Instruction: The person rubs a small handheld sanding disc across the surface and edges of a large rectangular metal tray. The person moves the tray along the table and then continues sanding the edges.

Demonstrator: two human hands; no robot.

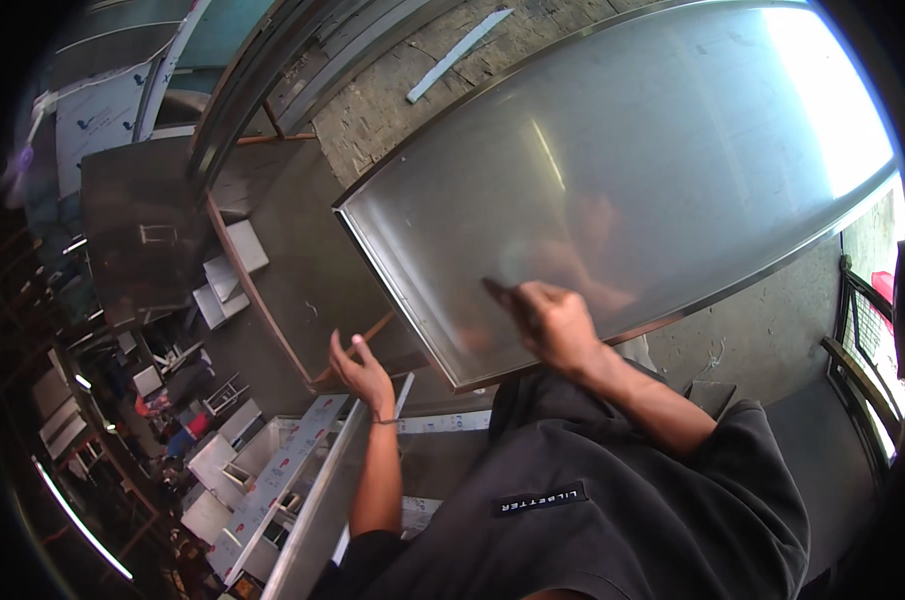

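A large shiny sheet-metal panel (653,130) with a raised rim lies in front of me, reaching to the upper right. My right hand (561,325) is closed above its near left part. A short dark thing (495,290) sticks out from the fingers; blur hides what kind it is. The metal mirrors the hand and arm faintly. Off the panel's near left corner, my left hand (363,378) is raised with fingers apart and nothing in it. A thin dark band circles that wrist.
Left of the panel stands a brown-edged frame (258,295) with pale box-shaped pieces (243,247) beside it. A long metal strip (313,500) runs below my left hand. A narrow pale strip (460,55) lies on the worn floor beyond. A dark metal rack (858,350) stands at right.
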